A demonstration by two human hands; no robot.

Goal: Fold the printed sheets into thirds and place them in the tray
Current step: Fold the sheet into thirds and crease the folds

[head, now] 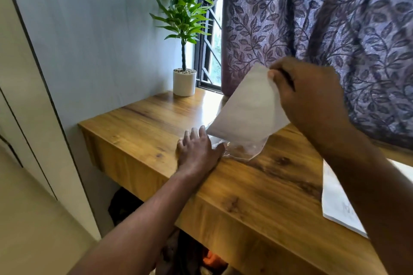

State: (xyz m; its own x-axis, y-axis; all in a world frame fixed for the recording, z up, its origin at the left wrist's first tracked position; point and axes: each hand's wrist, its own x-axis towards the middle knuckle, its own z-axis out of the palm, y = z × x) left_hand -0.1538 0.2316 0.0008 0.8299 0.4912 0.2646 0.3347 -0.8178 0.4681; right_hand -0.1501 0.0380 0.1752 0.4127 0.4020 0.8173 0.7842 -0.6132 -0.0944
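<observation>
Two bare hands work over a glossy brown wooden surface (156, 123). At its far left end a green leafy plant in a white round pot (184, 83) stands beside a dark-barred window (209, 29). Nearer, the left hand (197, 149) lies palm down on the surface, its fingers (190, 135) straight and spread. Its thumb touches the edge of a clear plastic tray (243, 152), which is blurred and hard to make out. A white folded paper sheet (245, 109) hangs tilted just over the tray. The right hand (310, 98) pinches the sheet's upper corner with curled fingers. Behind hangs a purple leaf-patterned curtain (335, 18). Far right, a stack of white printed sheets (335, 203) lies flat on the surface.
</observation>
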